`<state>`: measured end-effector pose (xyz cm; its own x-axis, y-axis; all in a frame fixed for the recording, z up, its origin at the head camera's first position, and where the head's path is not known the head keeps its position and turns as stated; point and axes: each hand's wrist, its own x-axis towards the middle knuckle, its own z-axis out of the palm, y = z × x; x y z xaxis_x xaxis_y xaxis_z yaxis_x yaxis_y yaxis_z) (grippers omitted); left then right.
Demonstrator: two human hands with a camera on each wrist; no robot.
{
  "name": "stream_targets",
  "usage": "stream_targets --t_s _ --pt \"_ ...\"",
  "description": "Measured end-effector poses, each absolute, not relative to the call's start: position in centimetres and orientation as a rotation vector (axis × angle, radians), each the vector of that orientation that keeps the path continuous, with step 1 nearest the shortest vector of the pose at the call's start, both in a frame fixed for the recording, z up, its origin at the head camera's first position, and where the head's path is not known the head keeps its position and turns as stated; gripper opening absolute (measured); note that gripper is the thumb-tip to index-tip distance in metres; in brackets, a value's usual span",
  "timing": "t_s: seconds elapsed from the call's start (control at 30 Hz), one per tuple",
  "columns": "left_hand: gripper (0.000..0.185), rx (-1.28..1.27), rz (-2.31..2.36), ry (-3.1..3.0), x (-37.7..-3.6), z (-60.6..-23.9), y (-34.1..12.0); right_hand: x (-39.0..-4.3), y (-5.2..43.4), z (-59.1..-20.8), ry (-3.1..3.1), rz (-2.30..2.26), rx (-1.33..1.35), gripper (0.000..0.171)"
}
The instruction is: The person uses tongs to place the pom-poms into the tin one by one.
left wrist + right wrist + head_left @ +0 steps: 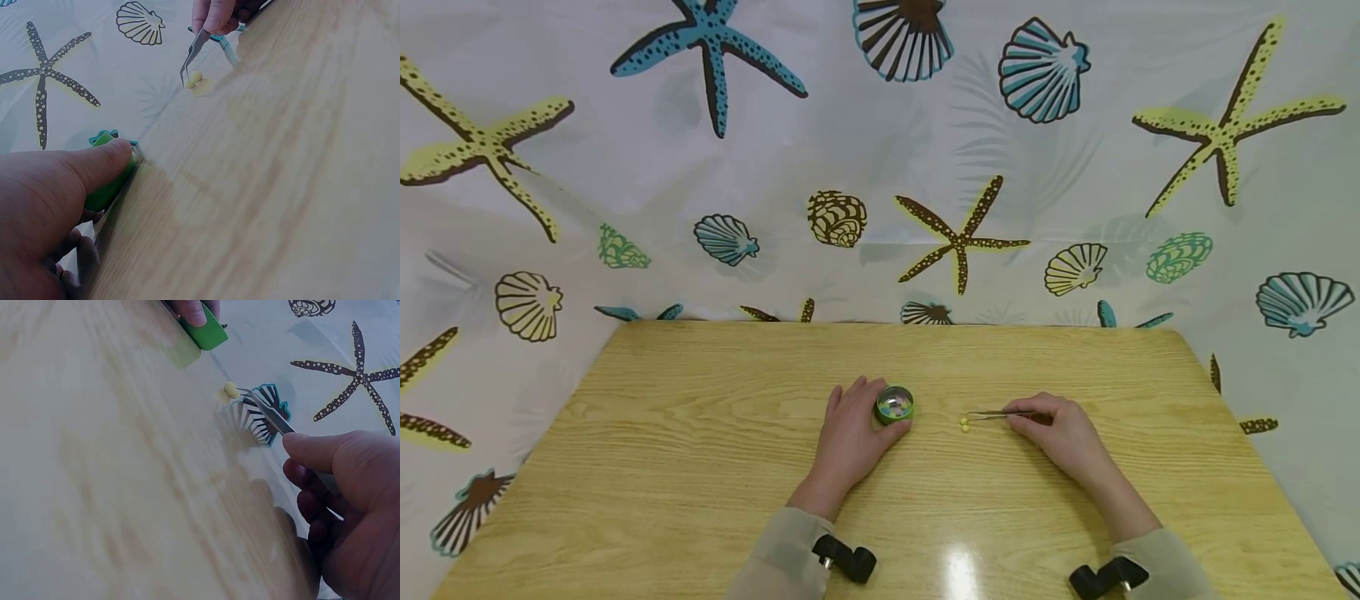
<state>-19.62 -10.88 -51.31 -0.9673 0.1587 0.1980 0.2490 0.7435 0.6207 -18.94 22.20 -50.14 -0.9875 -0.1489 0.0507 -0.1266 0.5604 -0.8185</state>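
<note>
My left hand curls round a small round green tin, with its thumb on the near side of the wall. Pastel bits lie inside the tin, which stands upright on the table. In my right hand, thumb and fingers pinch a pair of metal tweezers with bent tips. Those tips point left, right at a few small yellow beads between the two hands. The right wrist view shows the tweezer tips beside the yellow beads, which sit close together on the wood.
The wooden table reaches back to a white cloth printed with shells and starfish, which hangs behind it and along the sides. Black camera mounts sit on both wrists.
</note>
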Motion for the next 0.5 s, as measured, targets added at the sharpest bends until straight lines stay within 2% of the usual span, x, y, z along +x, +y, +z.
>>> stream_targets --t_s 0.5 --pt "0.067 -0.320 -1.024 -2.816 -19.65 -51.26 -10.82 -18.88 21.95 -50.25 2.788 -1.428 -0.230 0.015"
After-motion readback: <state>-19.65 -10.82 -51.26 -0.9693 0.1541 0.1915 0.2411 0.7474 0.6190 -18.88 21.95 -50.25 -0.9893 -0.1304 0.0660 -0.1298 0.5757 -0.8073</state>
